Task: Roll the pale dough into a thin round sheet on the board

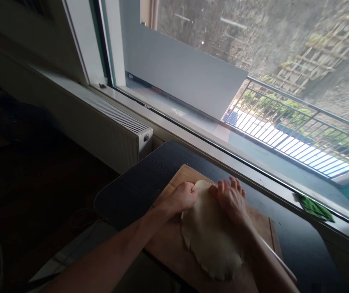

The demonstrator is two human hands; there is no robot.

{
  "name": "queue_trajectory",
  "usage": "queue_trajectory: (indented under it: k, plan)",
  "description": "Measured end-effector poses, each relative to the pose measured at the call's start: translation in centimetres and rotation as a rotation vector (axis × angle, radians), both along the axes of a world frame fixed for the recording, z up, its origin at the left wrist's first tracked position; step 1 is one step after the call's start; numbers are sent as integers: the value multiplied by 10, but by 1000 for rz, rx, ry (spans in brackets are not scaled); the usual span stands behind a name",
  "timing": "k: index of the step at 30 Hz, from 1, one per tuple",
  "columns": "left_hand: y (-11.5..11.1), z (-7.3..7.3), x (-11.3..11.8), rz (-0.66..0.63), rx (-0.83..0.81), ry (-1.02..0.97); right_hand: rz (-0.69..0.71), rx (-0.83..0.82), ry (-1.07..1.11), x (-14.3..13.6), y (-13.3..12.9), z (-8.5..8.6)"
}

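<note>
A flat, pale sheet of dough (209,232) with an uneven edge lies on a wooden board (170,254). At its upper left edge my left hand (185,197) is closed, gripping the dough's rim between thumb and curled fingers. My right hand (231,199) rests at the upper right edge of the dough, fingers spread and slightly raised, with the palm side toward the sheet. Part of the dough's right side is hidden under my right hand and forearm.
The board sits on a dark table (131,185) beside a window sill. A white radiator (116,134) stands beyond the table's left end. A green cloth (316,208) lies on the sill at right. A thin pale rod-like edge (279,260) shows beside my right forearm.
</note>
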State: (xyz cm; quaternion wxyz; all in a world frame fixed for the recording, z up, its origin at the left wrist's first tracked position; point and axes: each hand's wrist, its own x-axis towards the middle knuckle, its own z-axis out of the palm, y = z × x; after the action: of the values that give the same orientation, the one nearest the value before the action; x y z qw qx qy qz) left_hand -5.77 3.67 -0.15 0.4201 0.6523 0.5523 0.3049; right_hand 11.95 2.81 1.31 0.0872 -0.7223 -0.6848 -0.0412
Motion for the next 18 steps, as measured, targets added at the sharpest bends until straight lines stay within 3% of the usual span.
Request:
queue_trajectory:
  k: [2,4,8,12,15,18]
  plan:
    - [-1,1,0,2,-8,-4,-66,-69,27,4,10,3]
    - [-1,0,-1,-6,-6,-20,-7,-82,44,0,7,1]
    - [-2,-4,-1,9,20,-23,120,118,-52,-10,-6,-5]
    - [0,-5,-1,24,-13,8,106,228,-159,2,14,1]
    - [0,-4,0,21,-26,-5,254,231,-182,18,23,4]
    - [-1,-4,0,33,-21,-13,459,213,-199,34,9,6]
